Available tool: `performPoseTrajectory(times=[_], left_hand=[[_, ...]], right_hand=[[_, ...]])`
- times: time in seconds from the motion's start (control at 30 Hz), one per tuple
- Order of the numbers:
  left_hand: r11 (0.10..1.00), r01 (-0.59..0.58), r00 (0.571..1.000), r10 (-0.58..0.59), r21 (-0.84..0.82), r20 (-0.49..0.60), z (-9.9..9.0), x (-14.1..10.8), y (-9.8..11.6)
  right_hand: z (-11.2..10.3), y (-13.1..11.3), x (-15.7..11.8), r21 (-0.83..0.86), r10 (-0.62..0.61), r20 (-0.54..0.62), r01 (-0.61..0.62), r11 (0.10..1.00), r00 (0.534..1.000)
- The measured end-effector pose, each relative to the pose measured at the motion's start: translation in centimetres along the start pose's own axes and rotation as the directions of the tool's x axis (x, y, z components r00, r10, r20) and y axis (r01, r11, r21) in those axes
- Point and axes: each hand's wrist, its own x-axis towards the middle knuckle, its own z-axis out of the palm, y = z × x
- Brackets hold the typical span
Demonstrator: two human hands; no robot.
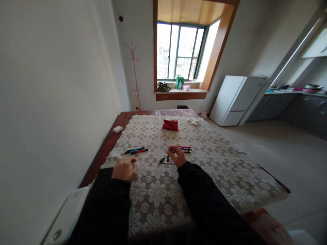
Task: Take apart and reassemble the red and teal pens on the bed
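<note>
My right hand (177, 156) is closed in a pinch at the middle of the table. Between its fingertips is a blue pen (168, 150), mostly covered by the fingers. Just below are a short dark piece (168, 158), which may be the pen's lower end, and a black cap-like piece (161, 160) lying on the cloth. Several pens (185, 148), red, blue and dark, lie beyond the right hand's knuckles. My left hand (125, 169) rests low over the cloth, fingers loosely curled and apart, with nothing visible in them. Near it lies another group of pens (136, 150).
A floral lace cloth (157, 192) covers the wooden table (96, 169). Farther back stand a red pouch (170, 125), a small white box (118, 129) and a crumpled white item (193, 121). A wall runs along the left; a white fridge (231, 98) stands at right.
</note>
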Motion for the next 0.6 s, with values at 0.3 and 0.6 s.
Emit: performPoseTrajectory(times=[0.3, 0.6], left_hand=[[0.828, 0.448, 0.894, -0.428, 0.338, -0.135, -4.6, -5.8, -9.3], [0.838, 0.368, 0.923, -0.380, 0.403, -0.052, -4.6, -5.6, -9.6]], right_hand=[[-0.2, -0.6, -0.1, -0.140, -0.123, 0.057, 0.130, 0.982, 0.991], [-0.3, -0.2, -0.3, -0.128, -0.101, 0.023, 0.103, 0.986, 0.995]])
